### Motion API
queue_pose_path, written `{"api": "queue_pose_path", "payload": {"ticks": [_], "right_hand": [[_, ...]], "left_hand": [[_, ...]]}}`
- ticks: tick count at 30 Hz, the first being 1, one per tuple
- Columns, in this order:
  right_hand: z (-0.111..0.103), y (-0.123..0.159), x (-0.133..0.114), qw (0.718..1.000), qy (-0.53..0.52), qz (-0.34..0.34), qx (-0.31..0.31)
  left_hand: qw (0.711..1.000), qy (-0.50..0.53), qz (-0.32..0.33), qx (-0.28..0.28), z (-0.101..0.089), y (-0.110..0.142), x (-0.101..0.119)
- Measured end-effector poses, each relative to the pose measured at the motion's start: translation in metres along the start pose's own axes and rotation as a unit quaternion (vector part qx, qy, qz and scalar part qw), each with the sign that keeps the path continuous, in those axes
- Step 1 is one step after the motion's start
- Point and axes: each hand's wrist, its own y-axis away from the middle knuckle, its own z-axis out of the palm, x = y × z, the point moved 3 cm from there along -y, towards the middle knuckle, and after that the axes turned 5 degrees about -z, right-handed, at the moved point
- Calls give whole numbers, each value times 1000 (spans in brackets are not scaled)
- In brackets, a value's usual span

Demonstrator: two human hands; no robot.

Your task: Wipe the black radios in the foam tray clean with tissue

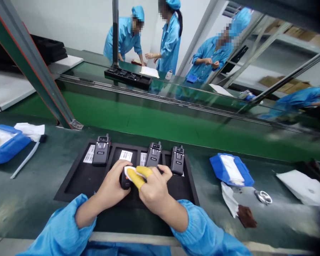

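Radio handset (126, 182) is sitting in the left hand (112, 185), over the black tray (78, 181). The left grip is closing around its body, thumb low and fingers up top. The right hand (155, 188) is pinching a white cloth (127, 172) against the handset's upper end, two fingers wearing yellow covers (136, 179) (orange spot showing by the cloth).

Under the hands, the black tray is lying on the green bench (202, 222). It is carrying three more units, backs facing up: a left unit (101, 153), a middle unit (153, 155) and a right unit (177, 160). White labels (126, 155) are showing in the tray (print too small to read).

Further right, a blue bin (216, 168) is holding folded white material (232, 170); a brown piece (246, 217) and a shiny metal ring (263, 197) are lying nearby. Off left, a brush (26, 158) is resting beside another blue bin (9, 153). Across the partition, people in blue workwear (171, 44) are standing (faces pixelated).
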Motion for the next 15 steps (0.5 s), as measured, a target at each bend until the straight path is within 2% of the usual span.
{"api": "queue_pose_path", "payload": {"ticks": [4, 10, 15], "right_hand": [[3, -2, -7, 999, 16, -34, -1], [0, -4, -3, 999, 29, 22, -12], [0, -4, -6, 999, 19, -25, -20]], "left_hand": [[1000, 0, -3, 7, -1, -2, 1], [1000, -13, -21, 12, -2, -3, 4], [1000, -13, -21, 13, -2, -3, 2]]}}
